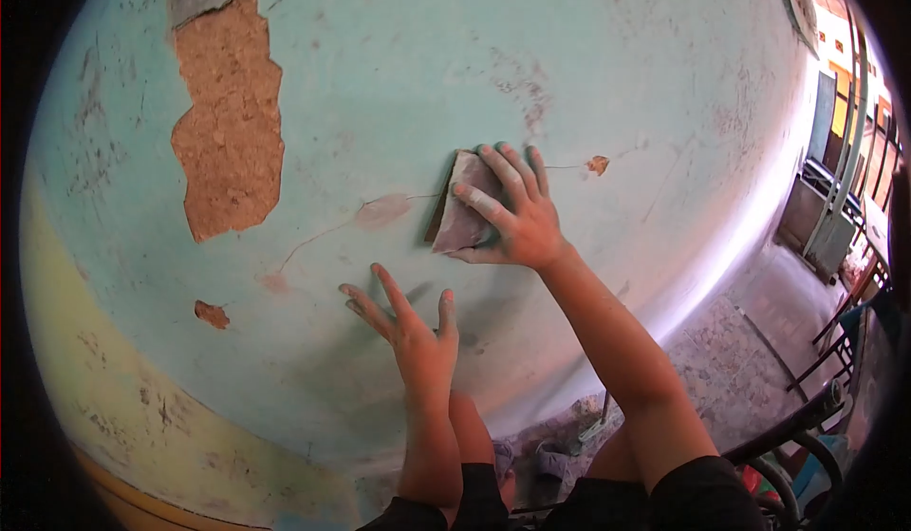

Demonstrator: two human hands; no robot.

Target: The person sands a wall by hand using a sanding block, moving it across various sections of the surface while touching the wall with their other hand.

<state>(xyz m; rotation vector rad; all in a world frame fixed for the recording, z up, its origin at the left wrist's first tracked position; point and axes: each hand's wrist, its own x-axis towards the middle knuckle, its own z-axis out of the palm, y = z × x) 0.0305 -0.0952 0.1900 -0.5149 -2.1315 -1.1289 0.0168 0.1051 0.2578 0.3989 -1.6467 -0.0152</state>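
My right hand [527,223] presses a folded sheet of sandpaper [459,220] against the pale green wall [380,104], fingers spread over its dusty face. One edge of the sheet lifts, showing a dark brown side. A thin crack runs along the wall on both sides of the sheet, with a smooth pinkish patch [382,210] to its left. Lower and to the left, my left hand [416,336] is held up close to the wall with its fingers apart and nothing in it. Whitish dust coats the fingertips of both hands.
A large strip of bare brown wall [228,118] shows at the upper left where the coating is gone. Smaller chips [211,315] mark the wall nearby. At the right are a dark metal tube frame [788,422], a littered floor [726,351] and an opening with bars.
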